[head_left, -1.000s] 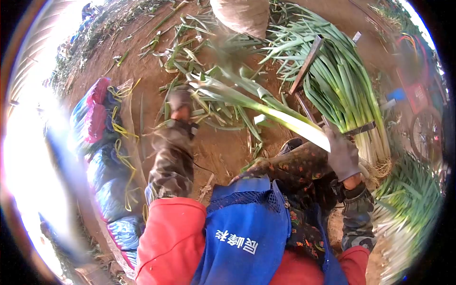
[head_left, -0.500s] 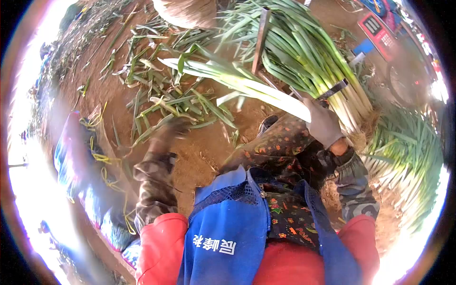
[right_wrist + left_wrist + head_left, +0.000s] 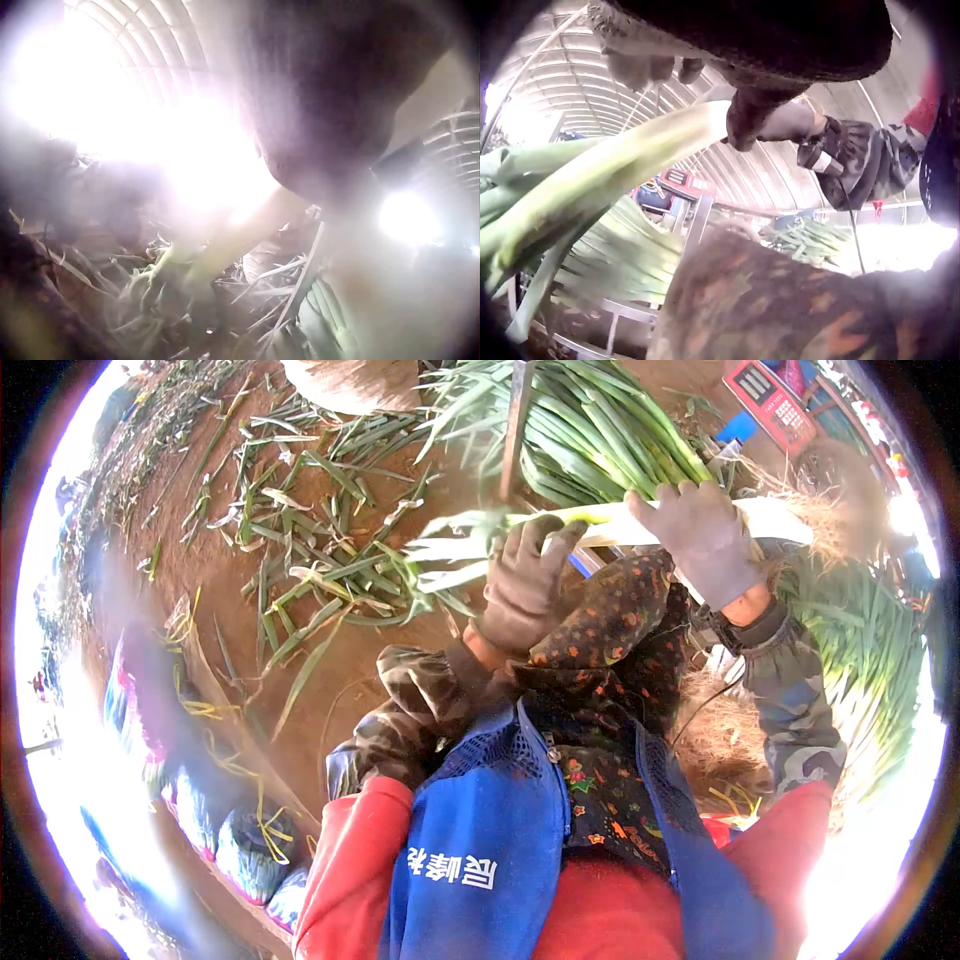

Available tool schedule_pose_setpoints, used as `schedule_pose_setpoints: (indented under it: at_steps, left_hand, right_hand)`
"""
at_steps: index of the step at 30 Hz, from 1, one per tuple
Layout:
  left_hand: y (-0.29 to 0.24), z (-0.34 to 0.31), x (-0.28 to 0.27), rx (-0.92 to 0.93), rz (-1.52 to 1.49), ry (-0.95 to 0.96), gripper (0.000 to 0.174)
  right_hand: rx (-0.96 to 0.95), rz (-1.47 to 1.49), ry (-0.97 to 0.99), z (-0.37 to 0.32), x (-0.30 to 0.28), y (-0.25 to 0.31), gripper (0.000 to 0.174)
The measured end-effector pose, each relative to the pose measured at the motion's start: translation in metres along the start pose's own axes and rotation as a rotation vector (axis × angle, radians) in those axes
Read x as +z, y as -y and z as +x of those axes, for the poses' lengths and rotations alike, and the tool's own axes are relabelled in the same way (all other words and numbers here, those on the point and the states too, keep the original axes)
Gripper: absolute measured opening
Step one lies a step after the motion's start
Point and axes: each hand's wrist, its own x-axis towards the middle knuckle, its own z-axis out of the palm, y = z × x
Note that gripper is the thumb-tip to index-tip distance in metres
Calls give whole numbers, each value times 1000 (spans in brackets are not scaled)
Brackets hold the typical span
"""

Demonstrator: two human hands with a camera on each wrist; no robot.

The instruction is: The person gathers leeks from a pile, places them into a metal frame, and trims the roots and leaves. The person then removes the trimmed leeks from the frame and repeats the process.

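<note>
Both gloved hands are on a green onion (image 3: 615, 532) that lies crosswise above the person's knee. The left hand (image 3: 525, 585) grips it toward its leafy end, fingers over the top. Farther along, the right hand (image 3: 708, 540) holds the white stem near the shaggy roots (image 3: 828, 515), which stick out to the right. In the left wrist view, the thick pale stalk (image 3: 630, 161) runs up to the dark gloves. Glare and blur hide much of the right wrist view, where part of the stem (image 3: 244, 236) shows below the glove.
An upright metal bar (image 3: 514, 430) stands beside a bundle of green onions (image 3: 600, 445). More green onions (image 3: 860, 680) lie at right. Cut leaves (image 3: 330, 510) litter the ground at left, near filled bags (image 3: 245, 840). A red device with keys (image 3: 770, 405) stands at the back right.
The left hand has swung from over the ground at left to the green onion and taken hold. The right hand has shifted up a little with the stem, and the roots now show.
</note>
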Motion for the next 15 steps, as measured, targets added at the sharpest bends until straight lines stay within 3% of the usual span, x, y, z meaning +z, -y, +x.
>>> schedule_pose_setpoints:
  at_steps: [2, 3, 4, 5, 7, 10, 11, 12, 13, 14, 15]
  left_hand:
    - [9, -3, 11, -17, 4, 268, 58]
    - [9, -12, 13, -133, -70, 420, 58]
    - [24, -25, 24, -13, -36, 347, 53]
    - [45, -56, 47, 150, 442, 125, 56]
    - [74, -80, 32, 71, 257, 621, 57]
    - [160, -182, 48, -45, 115, 449, 41]
    - [170, -188, 28, -124, 292, 706, 45]
    - [182, -205, 12, -218, 181, 668, 41]
    - [206, -227, 2, -282, 329, 996, 37]
    - [220, -227, -9, -466, 341, 1325, 63]
    - [226, -231, -13, -573, 246, 1239, 63]
  right_hand:
    - [-18, -19, 24, -4, 1, -2, 49]
    - [-42, -39, 12, -6, 2, -6, 47]
    - [-46, -22, 18, -9, 2, -10, 46]
    - [-47, -5, 26, -13, 3, -14, 46]
    - [-35, -34, 102, -21, 4, -19, 42]
    - [1, -7, 150, -32, 9, -19, 40]
    - [18, -13, 161, -35, 9, -19, 39]
    - [32, -18, 171, -37, 9, -18, 39]
    - [46, -23, 178, -39, 9, -18, 39]
    - [51, -17, 168, -41, 11, -18, 39]
    - [56, -9, 156, -42, 15, -18, 39]
